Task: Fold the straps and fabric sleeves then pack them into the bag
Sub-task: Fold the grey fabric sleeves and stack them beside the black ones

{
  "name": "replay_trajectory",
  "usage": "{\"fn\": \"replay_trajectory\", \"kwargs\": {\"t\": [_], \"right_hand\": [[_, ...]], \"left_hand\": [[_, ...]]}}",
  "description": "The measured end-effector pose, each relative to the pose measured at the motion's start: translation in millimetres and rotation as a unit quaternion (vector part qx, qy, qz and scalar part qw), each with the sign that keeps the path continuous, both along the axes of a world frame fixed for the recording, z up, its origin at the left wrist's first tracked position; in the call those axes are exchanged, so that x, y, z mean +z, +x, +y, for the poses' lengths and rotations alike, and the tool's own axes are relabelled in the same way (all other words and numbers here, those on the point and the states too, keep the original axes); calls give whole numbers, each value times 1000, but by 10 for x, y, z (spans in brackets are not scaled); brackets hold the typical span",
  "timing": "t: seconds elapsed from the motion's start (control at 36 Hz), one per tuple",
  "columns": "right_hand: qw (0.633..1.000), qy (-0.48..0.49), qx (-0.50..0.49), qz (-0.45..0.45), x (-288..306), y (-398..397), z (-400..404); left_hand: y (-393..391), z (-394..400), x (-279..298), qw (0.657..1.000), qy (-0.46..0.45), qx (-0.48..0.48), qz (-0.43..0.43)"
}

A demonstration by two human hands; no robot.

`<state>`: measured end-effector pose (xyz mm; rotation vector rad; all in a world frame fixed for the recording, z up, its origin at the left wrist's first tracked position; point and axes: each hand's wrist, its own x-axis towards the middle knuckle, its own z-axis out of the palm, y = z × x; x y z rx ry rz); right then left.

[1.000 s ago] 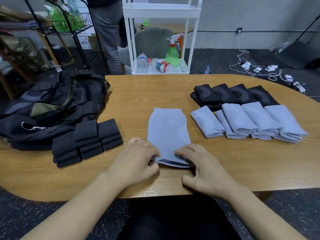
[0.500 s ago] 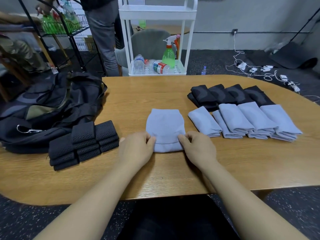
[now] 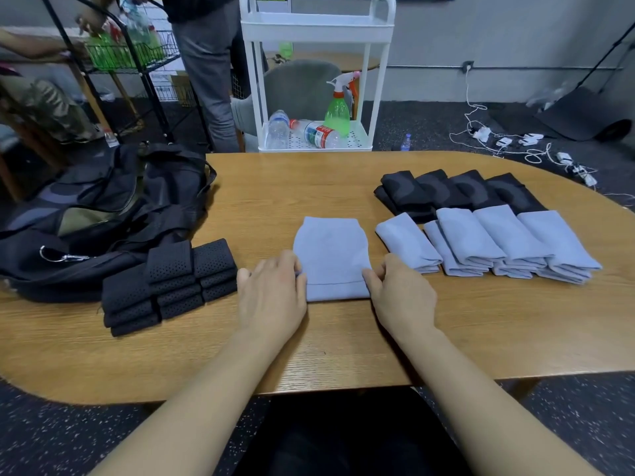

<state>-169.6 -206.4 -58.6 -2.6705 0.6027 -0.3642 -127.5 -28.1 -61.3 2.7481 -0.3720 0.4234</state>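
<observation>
A light blue fabric sleeve (image 3: 331, 255) lies folded in half on the wooden table (image 3: 309, 187) right in front of me. My left hand (image 3: 271, 297) rests at its left edge with straight fingers touching the cloth and the thumb spread away. My right hand (image 3: 398, 293) rests at the right edge, its thumb against the near right corner. Folded black perforated straps (image 3: 165, 280) are stacked to the left. Behind them lies the black bag (image 3: 103, 207), open. Folded light blue sleeves (image 3: 498, 245) and black sleeves (image 3: 457, 190) sit in rows to the right.
A white cart (image 3: 316, 29) with a green spray bottle (image 3: 338, 111) and water bottles stands behind the table. A person (image 3: 206, 63) stands by a black wire rack at the back left. Cables and chargers lie on the floor at the back right.
Both hands lifted the sleeve's near end and laid it forward over the far half, making it half as long. They now rest at the sides of the fold.
</observation>
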Motion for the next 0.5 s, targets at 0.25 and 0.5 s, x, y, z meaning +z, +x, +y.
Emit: {"fn": "replay_trajectory", "kwargs": {"t": [0.25,0.5], "right_hand": [[981,-76,96,-148,19,-139,-44],[914,-206,347,44,-136,-133,53]], "left_hand": [[-166,57,52,991,-120,-58,-19],[-355,-367,-15,972,-49,-148,174]]}}
